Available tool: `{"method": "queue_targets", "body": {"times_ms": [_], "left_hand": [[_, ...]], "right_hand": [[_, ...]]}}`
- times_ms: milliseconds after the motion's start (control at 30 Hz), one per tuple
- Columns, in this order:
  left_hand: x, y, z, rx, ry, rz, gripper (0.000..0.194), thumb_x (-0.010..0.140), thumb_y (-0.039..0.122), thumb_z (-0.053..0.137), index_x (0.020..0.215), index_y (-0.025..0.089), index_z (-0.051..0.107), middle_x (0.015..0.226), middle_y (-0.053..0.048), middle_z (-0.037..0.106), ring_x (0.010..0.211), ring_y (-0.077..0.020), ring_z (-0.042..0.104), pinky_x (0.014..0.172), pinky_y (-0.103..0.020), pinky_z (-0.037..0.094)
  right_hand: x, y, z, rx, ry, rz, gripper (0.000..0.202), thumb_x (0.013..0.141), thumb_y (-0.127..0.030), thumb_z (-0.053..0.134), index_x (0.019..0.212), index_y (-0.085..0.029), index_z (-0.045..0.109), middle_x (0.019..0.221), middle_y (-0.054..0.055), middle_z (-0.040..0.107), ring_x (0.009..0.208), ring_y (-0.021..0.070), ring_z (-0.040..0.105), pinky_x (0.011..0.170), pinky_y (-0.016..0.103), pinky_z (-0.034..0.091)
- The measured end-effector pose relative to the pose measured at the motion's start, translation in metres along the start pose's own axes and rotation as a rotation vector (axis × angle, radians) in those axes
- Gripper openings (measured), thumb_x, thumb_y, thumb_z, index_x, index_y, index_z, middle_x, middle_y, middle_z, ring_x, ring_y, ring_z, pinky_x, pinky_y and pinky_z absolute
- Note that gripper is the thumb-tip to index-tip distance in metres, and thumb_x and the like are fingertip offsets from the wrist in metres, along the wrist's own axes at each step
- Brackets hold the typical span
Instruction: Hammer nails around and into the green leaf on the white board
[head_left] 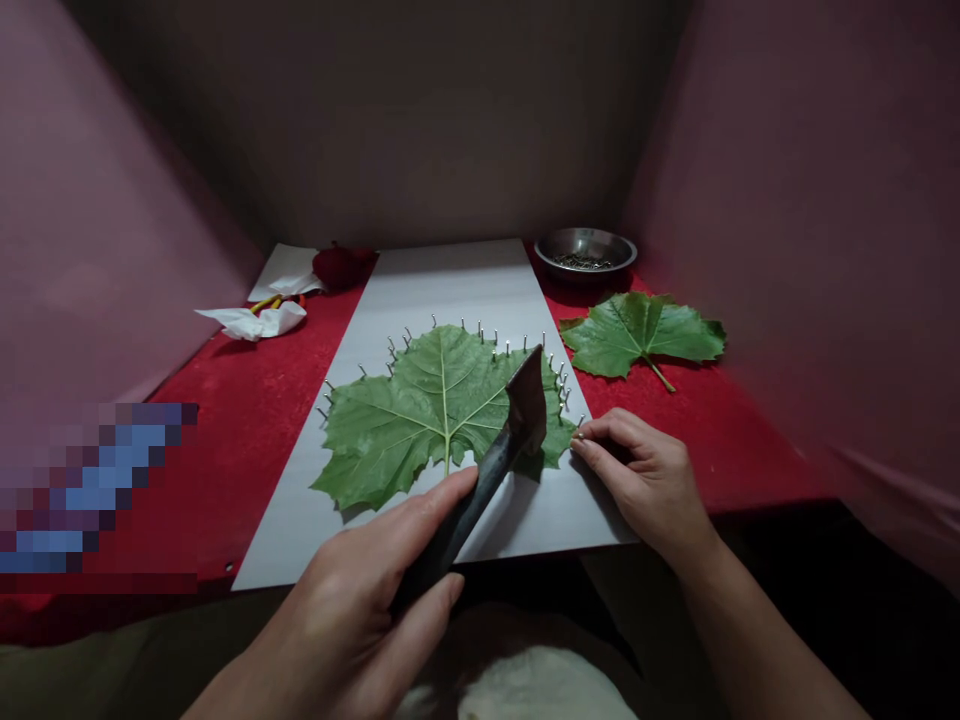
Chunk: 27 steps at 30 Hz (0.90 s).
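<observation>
The grip of the left hand (pixel 375 590) is wrapped around the handle of the hammer (pixel 528 398); that of the right hand (pixel 658 485) is narrow, thumb and forefinger pinching what looks like a nail (pixel 577 438) at the leaf's right edge. The leaf (pixel 420 405) lies flat on the white board (pixel 450 285) on the red worktop (pixel 247 410), with upright nails along its upper rim and right side.

The leaf should be light, limp and easy to tear, so it is best steadied by light fingertips near the edge, or lifted at the thick base of its veins. The nail should be stiff, slim and apt to roll; the shank is the place to pinch. The hammer, likely top-heavy, wants a firm hold on the handle.

The left forearm comes up from below, the hammer slanting up and rightward across the leaf; the right forearm slants inward, wrist low, fingertips pointing left.
</observation>
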<state>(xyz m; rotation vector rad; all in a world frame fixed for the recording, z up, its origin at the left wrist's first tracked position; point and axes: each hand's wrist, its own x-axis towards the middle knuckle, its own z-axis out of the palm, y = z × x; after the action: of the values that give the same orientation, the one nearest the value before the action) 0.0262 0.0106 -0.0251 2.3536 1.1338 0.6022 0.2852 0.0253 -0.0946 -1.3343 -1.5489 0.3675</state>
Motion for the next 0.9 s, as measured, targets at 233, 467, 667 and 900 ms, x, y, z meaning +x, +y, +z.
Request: {"method": "queue_targets", "body": {"times_ms": [233,467,667,900], "left_hand": [[0.000,0.000,-0.002,0.028,-0.014,0.007,0.053,0.086,0.024,0.054,0.137,0.032,0.042,0.122,-0.003,0.067,0.101,-0.0182,0.067,0.085,-0.022,0.053],[0.003,0.001,0.002,-0.022,0.020,-0.001,0.052,0.085,0.024,0.055,0.135,0.034,0.045,0.119,-0.001,0.068,0.087,-0.0162,0.071,0.084,-0.023,0.054],[0.010,0.012,0.000,0.008,0.047,0.056,0.056,0.085,0.022,0.054,0.138,0.036,0.042,0.127,0.002,0.064,0.101,-0.0161,0.067,0.089,-0.021,0.051],[0.027,0.030,-0.003,0.012,-0.031,0.135,0.057,0.084,0.013,0.050,0.137,0.030,0.042,0.115,0.000,0.069,0.099,-0.0155,0.067,0.080,-0.017,0.054]], "right_hand": [[-0.001,-0.001,0.000,-0.040,-0.011,-0.007,0.008,0.084,-0.017,0.058,0.078,-0.018,0.063,0.073,0.001,0.059,0.069,0.0129,0.056,0.064,0.027,0.043],[0.001,-0.001,0.001,-0.045,-0.005,-0.035,0.008,0.084,-0.017,0.058,0.078,-0.018,0.063,0.073,0.001,0.060,0.069,0.0129,0.057,0.063,0.026,0.043],[0.000,-0.001,0.002,-0.032,0.017,-0.045,0.008,0.083,-0.016,0.059,0.078,-0.018,0.064,0.071,0.001,0.060,0.067,0.0118,0.057,0.063,0.025,0.044],[0.002,-0.002,0.002,-0.051,0.018,-0.044,0.015,0.083,-0.016,0.057,0.070,-0.018,0.062,0.066,0.001,0.056,0.062,0.0117,0.053,0.058,0.025,0.041]]}}
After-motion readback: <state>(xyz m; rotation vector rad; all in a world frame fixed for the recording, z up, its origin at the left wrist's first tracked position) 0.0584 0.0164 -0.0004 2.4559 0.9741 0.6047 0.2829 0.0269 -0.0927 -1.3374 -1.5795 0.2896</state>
